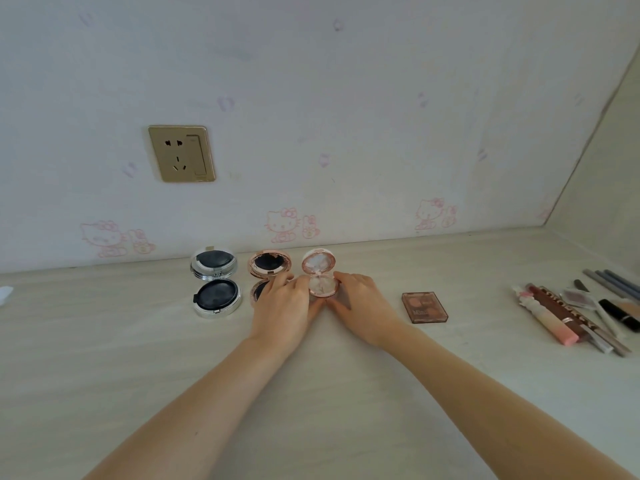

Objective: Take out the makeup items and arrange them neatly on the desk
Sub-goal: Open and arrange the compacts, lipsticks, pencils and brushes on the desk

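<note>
A small pink round compact [322, 277] stands open near the wall, its lid upright. My left hand [285, 306] and my right hand [363, 306] hold its base from both sides with curled fingers. To its left an open rose-gold compact [269, 265] is partly hidden behind my left hand. Further left an open silver compact [215, 284] lies flat. A brown eyeshadow palette [425, 307] rests shut on the desk to the right of my right hand.
At the right edge of the pale wooden desk [138, 358] lies a group of several tubes, pencils and lipsticks [585, 313]. A gold wall socket [181, 154] sits above the desk. A white scrap [5, 294] shows at the far left.
</note>
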